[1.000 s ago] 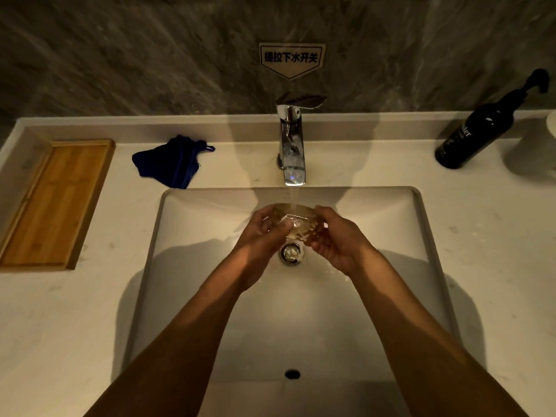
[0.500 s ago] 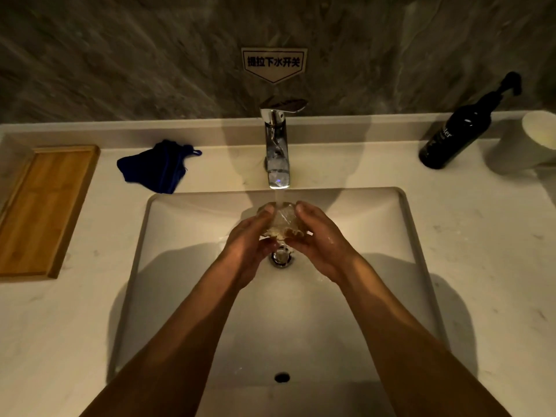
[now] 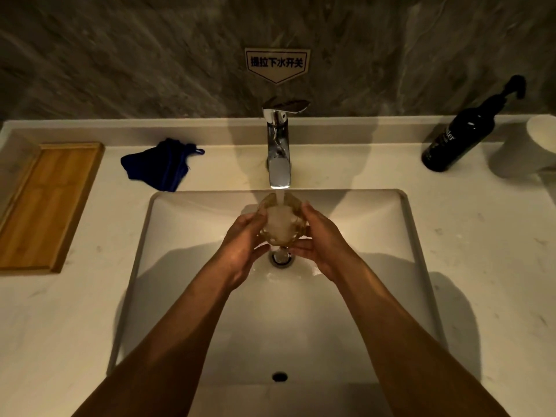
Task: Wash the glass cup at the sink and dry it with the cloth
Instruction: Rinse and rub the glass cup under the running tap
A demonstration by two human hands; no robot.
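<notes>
The faceted glass cup (image 3: 281, 222) is held over the white sink basin (image 3: 180, 242), right under the chrome tap (image 3: 279, 158). Water runs from the spout into the cup's open mouth and foams white inside. My left hand (image 3: 243, 248) grips the cup's left side, and my right hand (image 3: 322, 242) grips its right side, fingers curled beneath it. The drain (image 3: 281, 258) shows just below the cup. A crumpled dark blue cloth (image 3: 161, 165) lies on the counter left of the tap.
A bamboo tray (image 3: 48, 203) sits at the counter's left edge. A dark pump bottle (image 3: 460, 136) and a white cup (image 3: 538, 142) stand at the back right. A sign (image 3: 276, 64) hangs on the grey stone wall. The sink's overflow hole (image 3: 279, 376) is near me.
The cup has turned so its mouth faces up into the stream and now fills with foaming water. Both hands stay on it; the view shifted slightly.
</notes>
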